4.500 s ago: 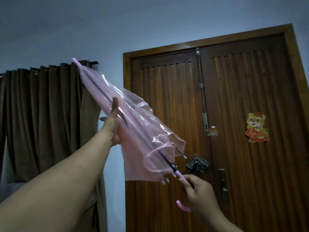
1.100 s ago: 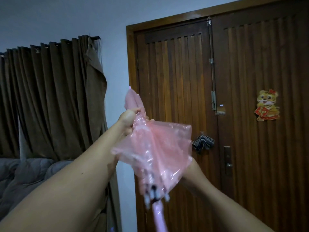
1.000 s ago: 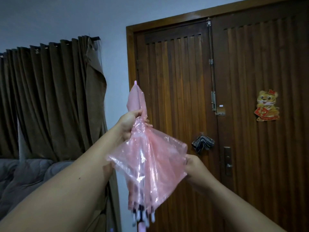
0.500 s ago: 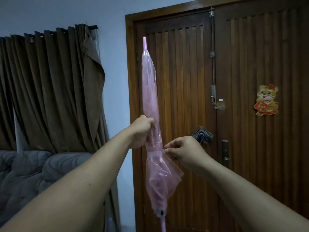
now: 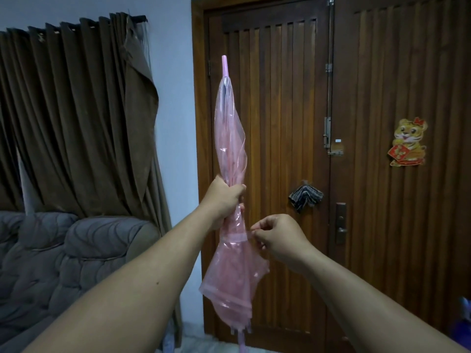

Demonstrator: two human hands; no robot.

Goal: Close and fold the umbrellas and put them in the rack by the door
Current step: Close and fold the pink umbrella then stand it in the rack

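pink umbrella [image 5: 230, 138]: closed, upright | left hand [image 5: 224, 200]: gripping its middle | right hand [image 5: 276, 238]: pinching its strap [image 5: 239, 236]

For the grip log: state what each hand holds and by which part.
Left hand grips the pink umbrella around its gathered canopy, about mid-length. Right hand pinches the umbrella's tie strap just below.

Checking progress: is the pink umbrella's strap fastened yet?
Not yet: the right hand pinches the pink strap around the translucent pink plastic umbrella.
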